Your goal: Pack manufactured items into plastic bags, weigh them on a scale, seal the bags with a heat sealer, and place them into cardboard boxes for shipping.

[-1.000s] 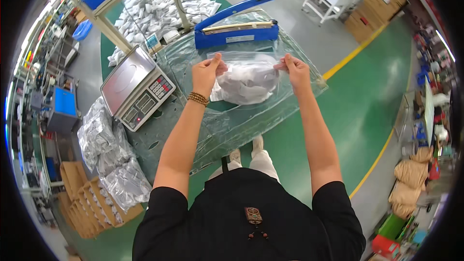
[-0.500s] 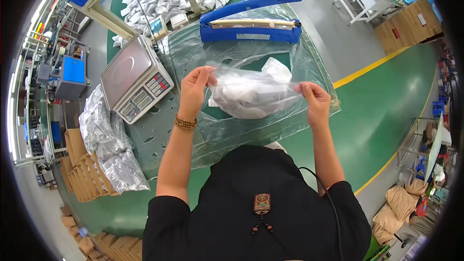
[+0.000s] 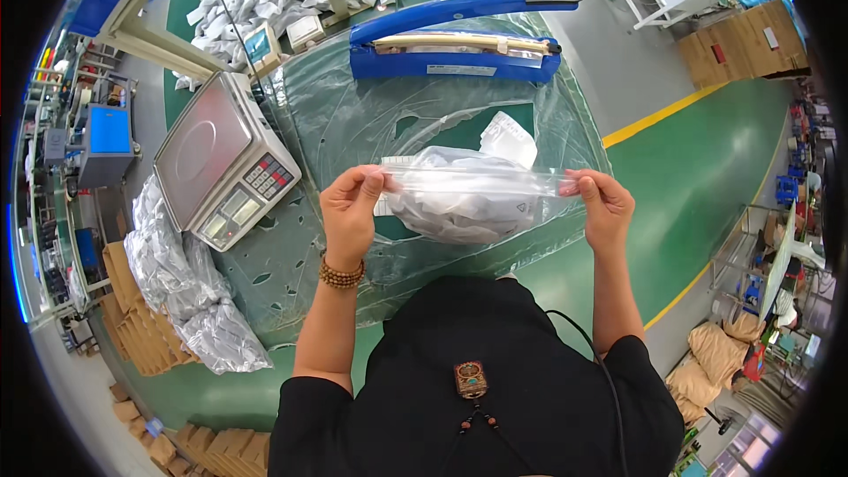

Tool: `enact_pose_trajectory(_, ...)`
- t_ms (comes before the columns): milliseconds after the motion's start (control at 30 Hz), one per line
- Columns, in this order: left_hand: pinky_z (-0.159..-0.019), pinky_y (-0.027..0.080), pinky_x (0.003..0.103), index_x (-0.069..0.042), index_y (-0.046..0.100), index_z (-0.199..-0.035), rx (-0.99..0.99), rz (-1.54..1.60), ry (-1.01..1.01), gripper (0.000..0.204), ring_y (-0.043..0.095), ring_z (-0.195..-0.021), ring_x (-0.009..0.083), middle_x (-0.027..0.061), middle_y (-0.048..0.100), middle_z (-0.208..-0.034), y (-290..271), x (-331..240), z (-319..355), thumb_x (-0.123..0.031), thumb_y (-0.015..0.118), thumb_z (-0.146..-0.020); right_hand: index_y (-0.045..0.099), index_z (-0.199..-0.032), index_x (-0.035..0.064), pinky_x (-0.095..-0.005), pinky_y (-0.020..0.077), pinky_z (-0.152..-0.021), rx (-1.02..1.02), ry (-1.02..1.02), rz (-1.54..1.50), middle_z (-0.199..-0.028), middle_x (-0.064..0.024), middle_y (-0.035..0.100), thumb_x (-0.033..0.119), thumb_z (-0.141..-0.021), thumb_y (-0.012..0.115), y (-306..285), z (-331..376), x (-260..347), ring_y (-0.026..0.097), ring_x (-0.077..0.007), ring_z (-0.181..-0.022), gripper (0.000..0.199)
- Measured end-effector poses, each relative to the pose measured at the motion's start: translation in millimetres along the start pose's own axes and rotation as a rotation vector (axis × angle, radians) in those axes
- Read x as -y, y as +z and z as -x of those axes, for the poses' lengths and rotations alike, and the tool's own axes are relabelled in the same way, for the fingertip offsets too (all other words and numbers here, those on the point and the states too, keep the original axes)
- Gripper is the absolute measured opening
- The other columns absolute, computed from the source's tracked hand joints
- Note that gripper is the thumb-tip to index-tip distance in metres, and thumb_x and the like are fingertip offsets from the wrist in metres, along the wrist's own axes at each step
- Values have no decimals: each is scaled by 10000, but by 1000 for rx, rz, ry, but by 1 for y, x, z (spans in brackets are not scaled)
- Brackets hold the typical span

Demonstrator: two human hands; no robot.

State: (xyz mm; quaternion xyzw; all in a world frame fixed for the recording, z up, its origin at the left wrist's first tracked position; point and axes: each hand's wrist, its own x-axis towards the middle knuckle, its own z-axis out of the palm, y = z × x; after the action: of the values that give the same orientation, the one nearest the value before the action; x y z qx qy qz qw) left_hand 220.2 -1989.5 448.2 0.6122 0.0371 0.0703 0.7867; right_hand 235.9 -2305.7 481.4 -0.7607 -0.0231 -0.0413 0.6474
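Bag (image 3: 468,203) already filled; your left hand (image 3: 352,212) and right hand (image 3: 602,208) pinch its top corners, unsealed, short of the sealer (image 3: 459,40).

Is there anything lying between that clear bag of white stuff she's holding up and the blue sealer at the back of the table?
Nothing solid. Left hand and right hand pinch the clear bag by its top corners, above the table. Between it and the blue heat sealer lie only the crumpled clear plastic sheet and one small white packet.

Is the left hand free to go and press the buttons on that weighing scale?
Probably not right now: the left hand is pinching one end of the clear bag, though nothing stands between it and the scale.
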Motion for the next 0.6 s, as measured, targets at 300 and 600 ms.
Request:
enact_pose_trajectory(300, -623, 449, 221, 46, 657, -882, -161, -248, 89, 140, 581, -655, 106, 49, 628, -710, 28, -64, -20, -78, 593, -894, 664, -818, -39, -279, 501, -762, -32, -151, 288, -703, -83, 654, 64, -858, 581, -19, -28, 59, 633, -147, -706, 138)
enact_pose_trajectory(600, -558, 448, 235, 22, 696, -778, -349, -503, -114, 216, 587, -579, 89, 45, 660, -674, 25, 72, -181, -191, 703, -812, 690, -816, 12, -263, 444, -592, -23, -50, 426, -657, -64, 654, 213, -845, 636, 32, -202, -94, 580, -106, -611, 210)
